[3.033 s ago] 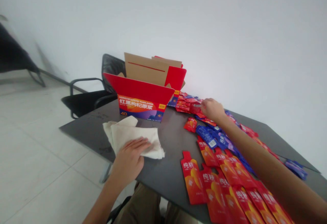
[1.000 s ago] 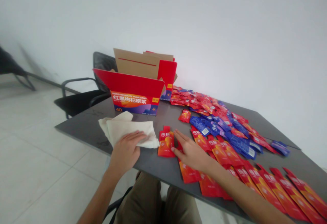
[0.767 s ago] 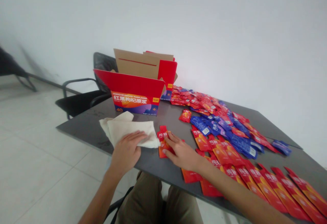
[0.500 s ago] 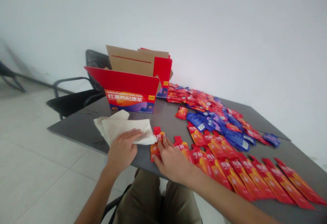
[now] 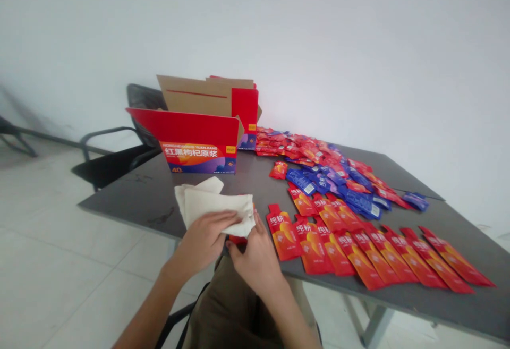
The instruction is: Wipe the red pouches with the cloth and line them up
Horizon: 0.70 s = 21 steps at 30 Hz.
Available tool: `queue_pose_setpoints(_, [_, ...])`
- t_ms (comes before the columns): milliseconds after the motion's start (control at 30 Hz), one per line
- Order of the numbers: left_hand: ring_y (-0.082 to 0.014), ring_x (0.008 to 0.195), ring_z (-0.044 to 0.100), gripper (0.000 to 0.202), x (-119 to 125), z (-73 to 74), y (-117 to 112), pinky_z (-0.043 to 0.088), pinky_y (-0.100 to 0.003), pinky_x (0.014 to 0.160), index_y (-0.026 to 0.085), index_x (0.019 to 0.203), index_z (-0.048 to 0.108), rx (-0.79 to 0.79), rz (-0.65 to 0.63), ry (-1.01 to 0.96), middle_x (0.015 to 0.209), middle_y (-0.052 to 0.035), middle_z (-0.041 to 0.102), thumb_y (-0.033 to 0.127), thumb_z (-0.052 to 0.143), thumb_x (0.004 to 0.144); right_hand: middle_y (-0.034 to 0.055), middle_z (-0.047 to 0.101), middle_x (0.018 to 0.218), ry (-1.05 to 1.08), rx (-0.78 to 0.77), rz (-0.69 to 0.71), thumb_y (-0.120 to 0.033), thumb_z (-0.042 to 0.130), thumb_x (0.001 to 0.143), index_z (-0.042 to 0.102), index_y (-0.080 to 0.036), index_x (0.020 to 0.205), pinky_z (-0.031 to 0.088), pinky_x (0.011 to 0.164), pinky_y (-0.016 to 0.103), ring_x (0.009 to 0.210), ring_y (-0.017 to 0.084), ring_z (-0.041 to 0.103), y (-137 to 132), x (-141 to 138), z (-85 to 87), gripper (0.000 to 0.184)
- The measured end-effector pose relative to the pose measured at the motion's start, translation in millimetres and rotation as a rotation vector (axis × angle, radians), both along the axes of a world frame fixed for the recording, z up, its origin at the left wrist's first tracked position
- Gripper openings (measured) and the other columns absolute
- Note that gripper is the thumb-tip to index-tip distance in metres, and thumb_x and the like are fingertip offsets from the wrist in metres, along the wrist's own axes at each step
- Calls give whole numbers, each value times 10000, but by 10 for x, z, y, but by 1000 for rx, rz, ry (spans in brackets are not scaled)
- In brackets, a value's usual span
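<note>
A folded off-white cloth (image 5: 215,205) is in my left hand (image 5: 203,243), whose fingers lie across its front side. Close beside it, my right hand (image 5: 257,258) grips a red sachet (image 5: 237,239) at the table's near edge. The cloth covers most of that sachet; only a bit of red shows between the two hands. Just right of my right hand, a row of red and orange sachets (image 5: 283,233) lies side by side, some overlapping.
Two open cartons (image 5: 199,155) stand at the back left of the dark grey table (image 5: 151,200). A heap of red sachets (image 5: 303,150) and blue sachets (image 5: 360,204) spreads across the back right. A black chair (image 5: 115,163) is beyond the left edge.
The cloth has moved right and now covers most of the sachet under my right hand. That sachet has come towards the near edge. The view has shifted slightly.
</note>
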<state>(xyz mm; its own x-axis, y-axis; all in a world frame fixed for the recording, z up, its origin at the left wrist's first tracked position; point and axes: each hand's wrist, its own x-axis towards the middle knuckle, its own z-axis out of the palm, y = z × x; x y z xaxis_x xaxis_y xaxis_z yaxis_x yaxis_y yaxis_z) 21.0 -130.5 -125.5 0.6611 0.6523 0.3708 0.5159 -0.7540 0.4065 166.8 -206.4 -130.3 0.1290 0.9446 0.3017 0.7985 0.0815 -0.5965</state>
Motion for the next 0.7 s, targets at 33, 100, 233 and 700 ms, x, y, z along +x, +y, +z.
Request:
queue_pose_setpoints(33, [-211, 1213, 566, 534, 20, -22, -22, 421, -413, 1070, 197, 1207, 654, 38, -21, 21, 1282, -49, 632, 38, 393, 769, 219, 416, 1456, 13, 21, -11, -222, 603, 772, 467, -36, 1368, 339, 1124, 441, 1387, 312, 343, 2, -5, -15, 639])
queue_pose_setpoints(100, [-228, 1239, 545, 545, 52, -50, -32, 407, -439, 1080, 178, 1233, 636, 100, -54, 52, 1305, -76, 613, 24, 403, 765, 205, 463, 1422, 28, 39, -26, -208, 597, 756, 482, -44, 1355, 323, 1135, 433, 1372, 301, 365, 12, -16, -29, 631])
queue_pose_setpoints(233, [-195, 1245, 541, 550, 138, 17, 91, 400, -393, 1086, 218, 1268, 611, 78, -100, 103, 1311, -59, 610, 26, 401, 798, 172, 534, 1347, 61, 79, -73, -186, 579, 738, 505, -85, 1327, 332, 1129, 443, 1346, 292, 392, 23, -56, -40, 602])
queue_pose_setpoints(700, [-176, 1292, 493, 556, 154, -54, 34, 357, -376, 1124, 217, 1340, 542, 80, -135, 102, 1379, -47, 550, 56, 394, 828, 230, 384, 1466, 119, 53, -27, -148, 559, 702, 347, 4, 1416, 322, 1142, 440, 1406, 305, 292, 8, -32, -96, 761])
